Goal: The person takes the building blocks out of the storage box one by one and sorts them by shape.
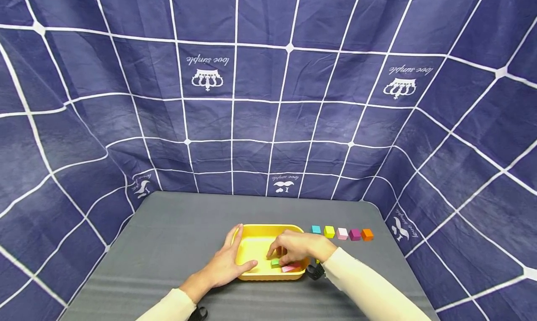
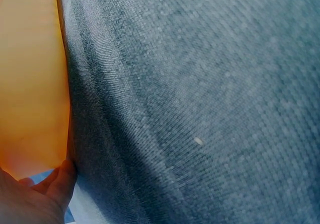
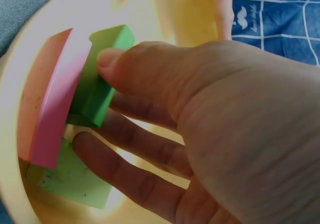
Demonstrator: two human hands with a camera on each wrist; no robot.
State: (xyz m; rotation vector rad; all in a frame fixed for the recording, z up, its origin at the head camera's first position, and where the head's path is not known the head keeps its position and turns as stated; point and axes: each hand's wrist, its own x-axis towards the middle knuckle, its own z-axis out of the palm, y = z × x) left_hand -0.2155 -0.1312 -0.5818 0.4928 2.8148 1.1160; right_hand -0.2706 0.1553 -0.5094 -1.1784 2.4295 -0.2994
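Observation:
A shallow yellow tray (image 1: pixel 256 239) lies on the grey cloth in front of me. My left hand (image 1: pixel 225 263) grips its left end, thumb over the near rim and fingers along the outside. Inside the tray's right part, my right hand (image 1: pixel 293 245) pinches a green block (image 3: pixel 95 79), its thumb (image 3: pixel 135 66) on the top edge and its fingers behind. Beside that block, against the near wall, leans a pink block (image 3: pixel 57 99). A light green block (image 3: pixel 80 179) lies flat below the fingertips; in the head view the hand hides it.
Right of the tray, a row of small cubes stands on the table: teal (image 1: pixel 316 229), yellow (image 1: pixel 329 232), light pink (image 1: pixel 342 233), purple (image 1: pixel 355 235) and orange (image 1: pixel 367 235). A blue curtain (image 1: pixel 260 120) with white lines encloses the back and sides of the grey tabletop (image 1: pixel 180 228).

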